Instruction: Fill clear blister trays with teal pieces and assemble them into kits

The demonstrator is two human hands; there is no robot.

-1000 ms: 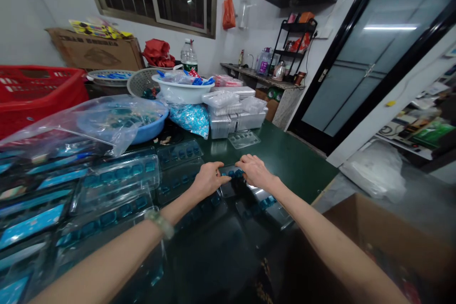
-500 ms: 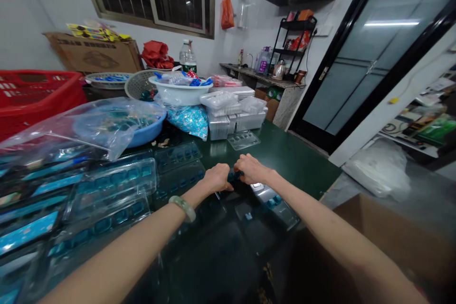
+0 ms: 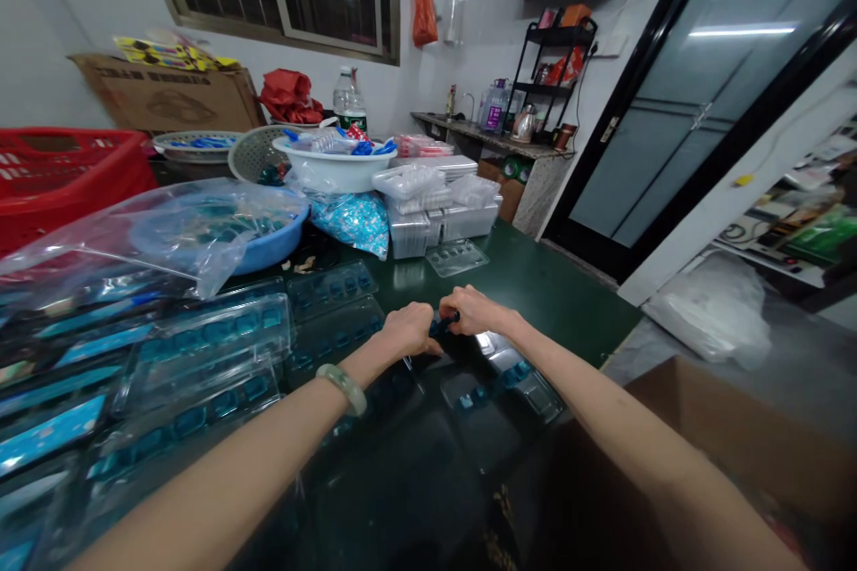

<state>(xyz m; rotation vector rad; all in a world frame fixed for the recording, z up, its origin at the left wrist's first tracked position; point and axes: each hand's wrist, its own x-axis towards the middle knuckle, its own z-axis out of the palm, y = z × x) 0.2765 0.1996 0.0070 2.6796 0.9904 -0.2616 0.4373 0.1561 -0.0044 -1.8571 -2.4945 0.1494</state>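
Note:
My left hand [image 3: 410, 328], with a pale green bangle [image 3: 343, 385] on its wrist, is closed over the middle of the table. It grips one end of a small dark blue piece [image 3: 443, 324] whose kind I cannot make out. Close beside it, my right hand [image 3: 474, 314] pinches the other end, its fingers curled. Below the right forearm lie clear plastic trays [image 3: 539, 393] with blue pieces in their pockets. Left of my left hand, more clear blister trays [image 3: 341, 321] with blue pieces rest on the dark green table [image 3: 549, 285].
A blue basin [image 3: 268, 241] under clear plastic and a red basket [image 3: 73, 187] stand at left. Behind are a white basin [image 3: 335, 169], a blue patterned bag [image 3: 354, 223] and stacked clear boxes [image 3: 445, 227]. An open carton [image 3: 723, 437] sits at right, past the table edge.
My right hand has turned slightly, and more of the dark blue piece shows between the hands. A blue piece now shows in the tray below. The view has shifted a little.

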